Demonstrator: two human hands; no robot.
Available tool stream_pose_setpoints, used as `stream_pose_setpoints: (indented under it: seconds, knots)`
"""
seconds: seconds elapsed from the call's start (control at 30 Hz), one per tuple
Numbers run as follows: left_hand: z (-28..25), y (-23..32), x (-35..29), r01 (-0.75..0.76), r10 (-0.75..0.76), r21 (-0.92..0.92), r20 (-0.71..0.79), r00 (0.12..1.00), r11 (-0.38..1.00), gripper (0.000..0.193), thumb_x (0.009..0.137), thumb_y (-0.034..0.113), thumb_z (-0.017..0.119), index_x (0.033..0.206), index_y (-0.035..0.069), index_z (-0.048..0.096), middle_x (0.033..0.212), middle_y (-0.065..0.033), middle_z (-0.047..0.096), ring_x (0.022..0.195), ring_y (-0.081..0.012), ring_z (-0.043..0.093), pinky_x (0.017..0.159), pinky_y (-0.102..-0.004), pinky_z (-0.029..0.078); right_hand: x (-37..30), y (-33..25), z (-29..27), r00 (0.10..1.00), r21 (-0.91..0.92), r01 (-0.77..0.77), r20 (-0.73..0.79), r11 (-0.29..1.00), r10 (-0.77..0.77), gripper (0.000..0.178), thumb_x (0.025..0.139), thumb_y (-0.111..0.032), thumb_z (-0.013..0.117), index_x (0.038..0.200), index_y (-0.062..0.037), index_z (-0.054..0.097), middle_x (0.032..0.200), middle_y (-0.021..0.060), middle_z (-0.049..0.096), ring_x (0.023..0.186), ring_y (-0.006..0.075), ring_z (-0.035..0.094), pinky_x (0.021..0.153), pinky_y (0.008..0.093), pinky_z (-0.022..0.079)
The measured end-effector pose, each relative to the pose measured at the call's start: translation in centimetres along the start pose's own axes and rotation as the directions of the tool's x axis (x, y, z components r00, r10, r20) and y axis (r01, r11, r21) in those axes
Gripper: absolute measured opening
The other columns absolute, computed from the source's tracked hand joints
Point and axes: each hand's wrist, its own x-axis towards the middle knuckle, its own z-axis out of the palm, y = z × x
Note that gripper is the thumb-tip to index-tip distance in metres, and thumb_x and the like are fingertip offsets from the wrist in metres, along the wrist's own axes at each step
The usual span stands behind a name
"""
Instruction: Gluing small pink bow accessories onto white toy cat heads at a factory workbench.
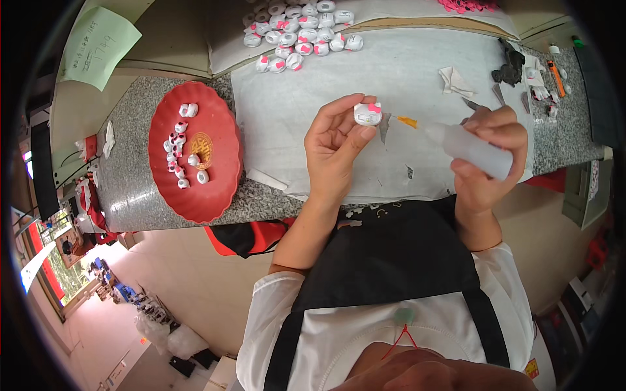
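Between the thumb and fingers of my left hand [334,140] is a small white cat-head figure [368,115] with a pink bow, held above the paper-covered table. My right hand [490,153] grips a translucent white squeeze bottle [473,150], tilted so that its orange-based needle tip [407,122] points left at the cat head. A short gap seems to lie between the needle and the figure. Beneath both hands is white paper [293,91] with small dark scraps on it.
A red scalloped tray [228,156] with several small white-and-pink pieces stands at the left. Many similar cat heads [303,32] cluster at the back. Crumpled tissue [454,81], a black crumpled bag [510,63] and an orange cutter [556,79] lie at the right. Pink pieces [466,5] sit far back.
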Motion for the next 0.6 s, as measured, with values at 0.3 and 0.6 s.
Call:
stream_pose_setpoints:
  seconds: [0.3, 0.6]
  knots:
    - [-0.5, 0.0, -0.3, -0.045, 0.045, 0.006, 0.025, 0.999, 0.999, 0.035, 0.068, -0.010, 0.053, 0.101, -0.002, 0.043, 0.101, -0.0148, 0.049, 0.093, -0.0176, 0.049, 0.079, -0.0260, 0.041, -0.8, -0.7, 1.4, 0.987, -0.174, 0.067, 0.152, 0.982, -0.041, 0.037, 0.054, -0.008, 0.073, 0.082, -0.0058, 0.047, 0.077, 0.0074, 0.046, 0.055, 0.0119, 0.044, 0.050, 0.0227, 0.040]
    - [-0.4, 0.0, -0.4, -0.038, 0.037, 0.056, 0.028, 0.999, 0.998, 0.035, 0.069, -0.004, 0.055, 0.102, -0.001, 0.043, 0.101, -0.0167, 0.049, 0.088, -0.0232, 0.053, 0.078, -0.0332, 0.043, -1.1, -0.4, 1.4, 0.985, -0.133, 0.094, 0.157, 0.987, -0.073, 0.046, 0.043, 0.004, 0.075, 0.083, -0.0021, 0.052, 0.078, 0.0085, 0.047, 0.059, 0.0146, 0.050, 0.049, 0.0223, 0.038]
